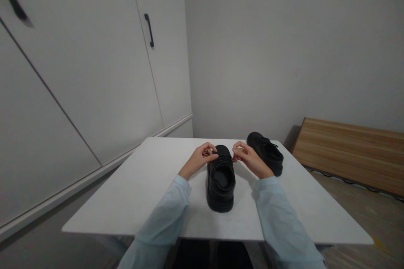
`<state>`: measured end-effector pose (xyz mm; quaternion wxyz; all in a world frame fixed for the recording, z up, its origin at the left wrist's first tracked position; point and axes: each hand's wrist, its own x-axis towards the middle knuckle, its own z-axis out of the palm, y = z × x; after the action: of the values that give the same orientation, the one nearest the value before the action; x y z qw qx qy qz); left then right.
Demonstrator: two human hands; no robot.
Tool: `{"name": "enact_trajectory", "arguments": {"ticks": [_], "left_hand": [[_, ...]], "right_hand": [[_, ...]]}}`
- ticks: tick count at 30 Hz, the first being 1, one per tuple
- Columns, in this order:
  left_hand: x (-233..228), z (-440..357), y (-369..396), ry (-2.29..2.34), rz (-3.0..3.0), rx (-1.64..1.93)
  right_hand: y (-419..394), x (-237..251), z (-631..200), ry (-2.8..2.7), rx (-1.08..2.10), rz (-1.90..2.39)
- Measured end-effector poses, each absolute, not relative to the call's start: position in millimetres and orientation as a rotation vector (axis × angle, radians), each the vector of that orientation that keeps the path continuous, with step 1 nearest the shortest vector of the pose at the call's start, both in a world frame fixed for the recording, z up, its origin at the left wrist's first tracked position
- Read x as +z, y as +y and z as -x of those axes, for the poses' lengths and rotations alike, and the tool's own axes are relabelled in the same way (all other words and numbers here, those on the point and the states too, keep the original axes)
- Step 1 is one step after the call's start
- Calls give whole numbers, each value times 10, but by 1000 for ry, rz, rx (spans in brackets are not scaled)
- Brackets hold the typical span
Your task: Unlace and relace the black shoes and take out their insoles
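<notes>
A black lace-up shoe (220, 201) stands upright on the white table in front of me, its toe pointing away and its opening facing me. My left hand (200, 159) is at the shoe's left side, thumb and fingers closed in a pinch beside the lacing. On the other side, my right hand (249, 159) pinches close to the lacing too. Each hand appears to hold one end of the dark shoelace (224, 159), though the thin ends are hard to make out against the black shoe.
A second black shoe (268, 154) with laces sits at the table's back right. The white table (151, 185) ends near my body. White cupboards with dark handles (149, 30) stand at left, a grey wall behind. A wood-patterned board (350, 151) lies beyond the right edge.
</notes>
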<state>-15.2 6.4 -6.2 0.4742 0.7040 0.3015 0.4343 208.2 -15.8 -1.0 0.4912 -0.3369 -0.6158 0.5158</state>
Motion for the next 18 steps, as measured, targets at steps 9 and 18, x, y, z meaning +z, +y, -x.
{"name": "enact_trajectory", "arguments": {"ticks": [9,18], "left_hand": [[-135,176,111,893,-2017,915],[-103,237,108,906,-2084,865]], "right_hand": [[-138,-15,-2077,-1879,1156,988],[-191,44,-2118,-1949,1213,1021]]}}
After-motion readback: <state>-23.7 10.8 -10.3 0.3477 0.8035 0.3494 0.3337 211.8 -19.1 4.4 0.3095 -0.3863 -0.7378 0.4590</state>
